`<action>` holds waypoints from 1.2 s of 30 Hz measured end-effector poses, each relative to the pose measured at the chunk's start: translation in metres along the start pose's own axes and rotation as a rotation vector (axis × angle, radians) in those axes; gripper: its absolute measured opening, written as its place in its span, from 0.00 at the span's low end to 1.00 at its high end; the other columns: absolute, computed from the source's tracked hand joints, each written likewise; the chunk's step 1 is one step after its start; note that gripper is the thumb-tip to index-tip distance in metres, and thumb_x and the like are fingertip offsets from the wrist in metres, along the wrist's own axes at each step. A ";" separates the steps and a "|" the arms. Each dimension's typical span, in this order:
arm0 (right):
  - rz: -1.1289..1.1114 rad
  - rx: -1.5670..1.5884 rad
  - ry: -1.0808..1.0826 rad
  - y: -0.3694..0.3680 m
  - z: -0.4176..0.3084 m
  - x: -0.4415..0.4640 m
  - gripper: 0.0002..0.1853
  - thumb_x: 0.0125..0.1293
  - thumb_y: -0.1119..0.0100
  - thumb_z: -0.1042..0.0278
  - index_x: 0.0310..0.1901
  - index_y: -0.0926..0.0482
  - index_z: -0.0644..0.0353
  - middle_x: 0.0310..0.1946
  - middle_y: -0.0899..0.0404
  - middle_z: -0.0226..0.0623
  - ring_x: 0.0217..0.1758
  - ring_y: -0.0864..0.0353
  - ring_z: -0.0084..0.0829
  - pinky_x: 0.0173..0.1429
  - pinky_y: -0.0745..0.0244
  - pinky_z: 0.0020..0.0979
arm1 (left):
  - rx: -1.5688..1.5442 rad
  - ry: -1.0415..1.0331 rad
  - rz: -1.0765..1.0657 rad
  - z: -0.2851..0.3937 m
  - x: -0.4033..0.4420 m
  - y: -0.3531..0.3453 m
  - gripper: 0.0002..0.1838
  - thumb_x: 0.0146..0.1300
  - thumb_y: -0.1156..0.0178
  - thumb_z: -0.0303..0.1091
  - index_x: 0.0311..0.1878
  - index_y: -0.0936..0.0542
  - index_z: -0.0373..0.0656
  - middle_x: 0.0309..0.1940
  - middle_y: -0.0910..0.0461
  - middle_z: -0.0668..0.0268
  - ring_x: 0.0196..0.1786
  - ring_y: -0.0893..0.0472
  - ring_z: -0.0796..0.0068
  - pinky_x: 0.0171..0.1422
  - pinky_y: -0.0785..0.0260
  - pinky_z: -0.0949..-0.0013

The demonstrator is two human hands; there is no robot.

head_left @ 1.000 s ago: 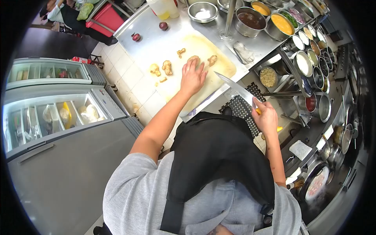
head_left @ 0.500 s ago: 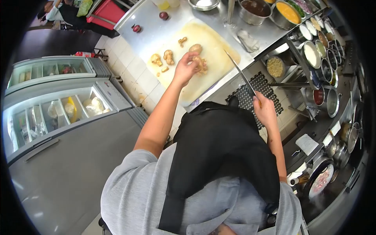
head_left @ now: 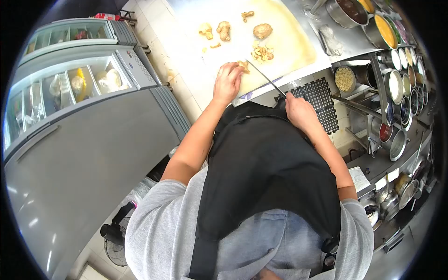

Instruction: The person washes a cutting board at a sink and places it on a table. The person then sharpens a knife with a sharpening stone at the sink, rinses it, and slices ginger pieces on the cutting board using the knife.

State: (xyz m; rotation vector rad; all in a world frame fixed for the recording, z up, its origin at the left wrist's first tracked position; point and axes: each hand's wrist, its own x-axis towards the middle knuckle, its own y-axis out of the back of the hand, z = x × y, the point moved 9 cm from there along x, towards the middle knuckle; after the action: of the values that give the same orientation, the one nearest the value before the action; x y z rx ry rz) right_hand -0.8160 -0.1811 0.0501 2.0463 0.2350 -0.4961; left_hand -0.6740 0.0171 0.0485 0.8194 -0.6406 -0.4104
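Observation:
My left hand [head_left: 227, 83] has its fingers closed on a piece of ginger [head_left: 244, 67] near the front edge of a yellowed cutting board [head_left: 296, 39]. With my right hand [head_left: 299, 111] I grip a knife [head_left: 268, 79] by its handle. Its blade slants over the board, with the tip close to the ginger. Beyond the blade lies a small heap of peelings or trimmings [head_left: 262, 54]. Farther back sits a round brown lump [head_left: 262, 31] of unclear kind. Several ginger knobs [head_left: 224, 31] are spread to the left and back.
A crumpled grey cloth [head_left: 330, 41] lies on the metal counter right of the board. Pots [head_left: 347, 13] stand behind it. On the right, a rack carries several containers [head_left: 393, 87]. Glass-topped freezers [head_left: 74, 88] line the left side. A black mat [head_left: 319, 100] covers part of the floor.
The view has shifted. My left hand has moved from the trimmings toward the board's front edge and now holds ginger. My right hand has brought the knife left, over the board.

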 end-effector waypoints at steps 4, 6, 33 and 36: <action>0.038 -0.084 0.008 0.006 -0.010 -0.001 0.08 0.77 0.50 0.67 0.46 0.27 0.65 0.32 0.14 0.59 0.38 0.12 0.62 0.45 0.19 0.59 | 0.025 0.073 -0.008 -0.004 -0.002 -0.005 0.12 0.66 0.33 0.24 0.52 0.16 0.45 0.51 0.19 0.57 0.55 0.19 0.51 0.60 0.23 0.53; 0.019 -0.117 0.008 0.013 -0.018 -0.007 0.08 0.77 0.50 0.68 0.46 0.27 0.64 0.34 0.14 0.58 0.37 0.12 0.61 0.44 0.18 0.59 | 0.049 0.075 -0.050 -0.003 -0.002 -0.008 0.14 0.65 0.35 0.23 0.53 0.15 0.46 0.49 0.20 0.58 0.53 0.19 0.52 0.58 0.23 0.53; -0.146 -0.253 -0.023 0.055 -0.038 -0.012 0.08 0.74 0.53 0.74 0.49 0.26 0.64 0.36 0.12 0.57 0.43 0.09 0.56 0.46 0.14 0.55 | 0.101 0.051 -0.225 -0.010 0.010 -0.017 0.19 0.65 0.40 0.21 0.57 0.16 0.50 0.51 0.20 0.57 0.54 0.16 0.53 0.58 0.19 0.55; -0.184 -0.227 -0.014 0.044 -0.031 -0.002 0.08 0.74 0.53 0.74 0.49 0.26 0.64 0.36 0.12 0.58 0.43 0.09 0.58 0.46 0.15 0.56 | 0.098 0.014 -0.209 -0.011 0.009 -0.019 0.18 0.65 0.39 0.21 0.56 0.16 0.50 0.51 0.19 0.57 0.55 0.16 0.54 0.58 0.19 0.56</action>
State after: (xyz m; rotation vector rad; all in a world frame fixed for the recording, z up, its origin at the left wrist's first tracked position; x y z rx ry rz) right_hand -0.7943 -0.1765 0.0985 1.8080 0.4532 -0.5700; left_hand -0.6613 0.0062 0.0317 0.9865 -0.5669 -0.5654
